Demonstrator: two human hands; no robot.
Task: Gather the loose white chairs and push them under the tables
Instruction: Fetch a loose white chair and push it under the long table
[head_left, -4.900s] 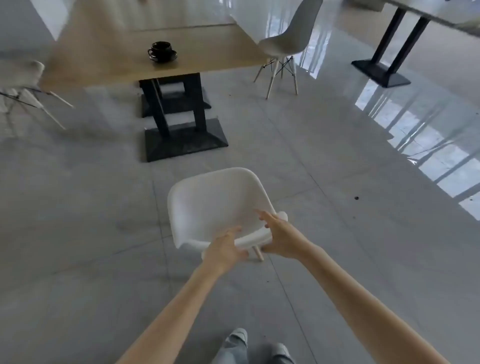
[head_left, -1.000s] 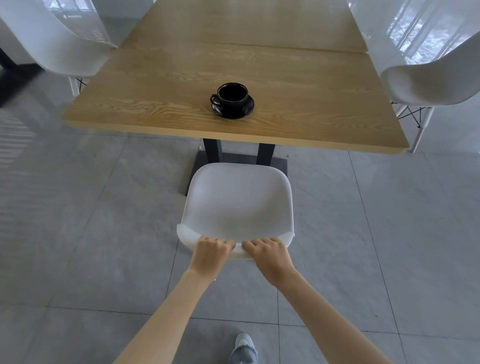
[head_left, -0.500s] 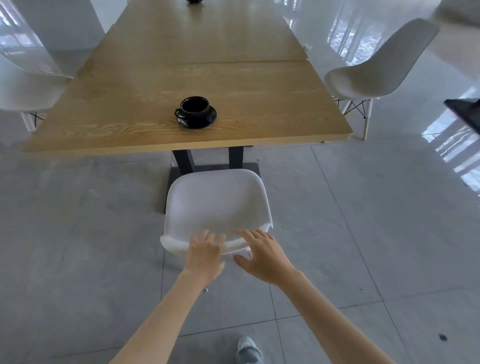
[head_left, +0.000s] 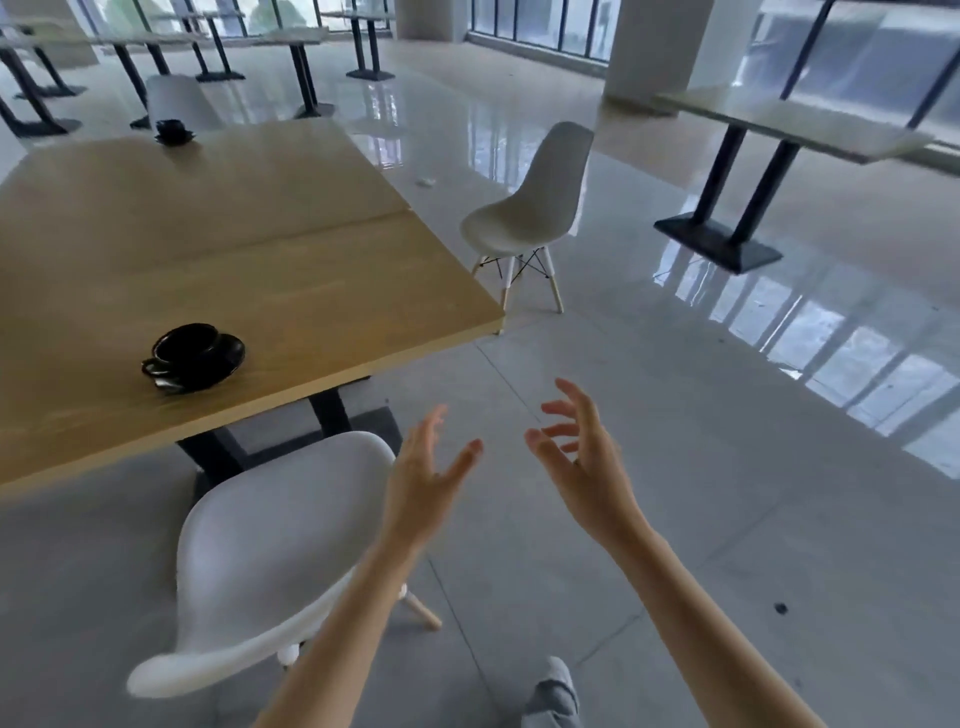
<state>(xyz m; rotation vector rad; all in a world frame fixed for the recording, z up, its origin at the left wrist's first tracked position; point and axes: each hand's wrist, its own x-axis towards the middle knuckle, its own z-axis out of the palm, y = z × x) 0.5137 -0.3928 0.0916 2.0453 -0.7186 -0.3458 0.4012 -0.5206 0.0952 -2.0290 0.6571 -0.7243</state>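
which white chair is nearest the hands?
The white chair at the wooden table's near end, beside the left hand; the other chair stands off the table's far corner.

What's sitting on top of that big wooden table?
The wooden table holds a black cup on a saucer near its front edge and another dark cup at the far end. What the cups contain is not visible.

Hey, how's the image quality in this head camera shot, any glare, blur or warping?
Head view: daylight glare and window reflections streak the glossy floor at right; motion blur smears the black cup and the far tables; wide-angle distortion bends the wooden table and stretches the near white chair.
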